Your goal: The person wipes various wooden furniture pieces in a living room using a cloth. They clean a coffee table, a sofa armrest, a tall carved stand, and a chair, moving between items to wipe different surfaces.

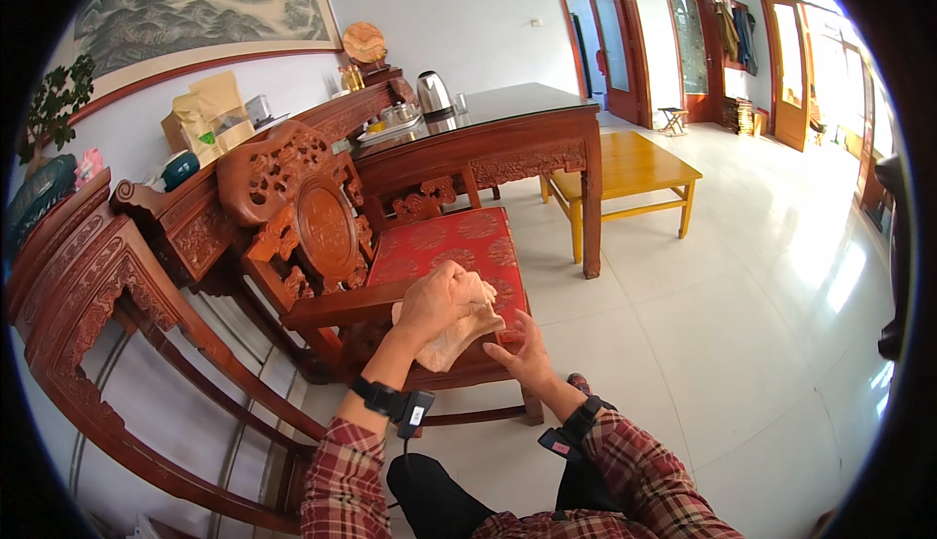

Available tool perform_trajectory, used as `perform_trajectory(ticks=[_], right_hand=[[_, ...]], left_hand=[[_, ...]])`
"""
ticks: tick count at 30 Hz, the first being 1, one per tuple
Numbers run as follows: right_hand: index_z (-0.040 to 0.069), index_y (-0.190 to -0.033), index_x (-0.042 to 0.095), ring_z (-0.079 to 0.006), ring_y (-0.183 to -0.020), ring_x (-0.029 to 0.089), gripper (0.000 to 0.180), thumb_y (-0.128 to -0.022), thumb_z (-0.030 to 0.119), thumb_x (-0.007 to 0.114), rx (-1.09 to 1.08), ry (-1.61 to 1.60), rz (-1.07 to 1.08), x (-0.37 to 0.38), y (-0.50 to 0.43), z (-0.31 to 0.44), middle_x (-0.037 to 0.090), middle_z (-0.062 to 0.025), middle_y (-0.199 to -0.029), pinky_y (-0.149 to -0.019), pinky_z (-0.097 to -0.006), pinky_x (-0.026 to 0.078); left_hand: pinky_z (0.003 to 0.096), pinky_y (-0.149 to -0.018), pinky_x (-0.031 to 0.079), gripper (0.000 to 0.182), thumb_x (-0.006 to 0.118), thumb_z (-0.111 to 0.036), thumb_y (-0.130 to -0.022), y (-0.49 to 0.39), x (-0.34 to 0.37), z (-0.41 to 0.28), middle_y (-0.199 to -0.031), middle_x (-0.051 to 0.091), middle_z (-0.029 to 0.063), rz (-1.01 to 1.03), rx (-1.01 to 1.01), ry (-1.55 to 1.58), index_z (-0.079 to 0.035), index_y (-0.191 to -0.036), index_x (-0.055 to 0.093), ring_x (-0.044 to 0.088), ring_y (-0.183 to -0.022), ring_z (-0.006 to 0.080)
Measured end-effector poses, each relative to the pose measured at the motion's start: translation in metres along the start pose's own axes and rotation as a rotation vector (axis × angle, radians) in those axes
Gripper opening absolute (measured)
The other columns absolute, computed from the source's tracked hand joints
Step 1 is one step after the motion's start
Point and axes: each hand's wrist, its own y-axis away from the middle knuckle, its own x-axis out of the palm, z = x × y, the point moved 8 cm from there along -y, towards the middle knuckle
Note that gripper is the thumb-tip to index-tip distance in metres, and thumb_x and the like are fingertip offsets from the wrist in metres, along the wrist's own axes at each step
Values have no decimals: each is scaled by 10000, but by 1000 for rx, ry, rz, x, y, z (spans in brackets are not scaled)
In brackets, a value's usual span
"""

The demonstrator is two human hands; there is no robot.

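Note:
My left hand (437, 303) grips a crumpled beige cloth (457, 338), which hangs below my fingers and partly hides the chair's armrest. Just to the right, my right hand (525, 354) holds nothing, its fingers apart and pointing towards the cloth. Both hands are over the front of a carved reddish-brown wooden armchair (326, 235) with a red patterned seat cushion (457, 239). Its near armrest (344, 308) runs in behind my left hand. Whether the cloth touches the armrest, I cannot tell.
A carved wooden table (527, 133) bears a metal kettle (435, 94) and a tray (392, 131) of glassware. Beyond it stands a low yellow table (637, 158). At left is a carved side stand (110, 261). A long altar table (198, 235) behind the chair holds paper bags (212, 114).

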Motion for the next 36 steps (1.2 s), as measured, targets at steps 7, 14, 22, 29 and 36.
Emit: perform_trajectory(ticks=[7,14,22,29,36], right_hand=[[-20,-1285,614,-169,-1075,650,451,-901,157,772,139,-439,443,-36,16,37,673,-81,-1156,-980,-342,522],[-34,-1177,668,-135,-985,678,230,-984,91,655,78,-1030,547,-69,23,119,711,-59,-1081,-931,-302,540],[20,-1098,689,-233,-780,722,310,-883,223,782,-284,95,388,-7,20,204,728,-158,-917,-704,-344,565],[4,-1104,651,-115,-828,654,306,-881,166,784,-190,73,535,10,30,199,692,-71,-897,-742,-293,534],[24,-1075,639,-129,-778,613,289,-855,131,793,-234,-12,395,12,19,200,602,-40,-807,-732,-292,514]], left_hand=[[309,-850,526,482,904,-165,-750,31,-18,-33,-1095,657,47,201,8,649,-72,-1082,568,619,-995,131],[297,-985,495,632,725,-450,-921,75,-9,-52,-1221,622,80,289,221,1508,-15,-1324,507,613,-1090,157],[311,-918,513,628,379,-577,-1064,73,44,-51,-1097,596,78,103,137,2266,-24,-1325,521,605,-1049,197],[286,-819,540,622,371,-572,-1067,86,45,-29,-1013,594,67,148,2,2348,-13,-1273,550,621,-940,175],[335,-944,513,710,355,-642,-1037,98,50,-7,-1165,592,95,-200,-32,1568,-14,-1322,521,610,-1067,211]])
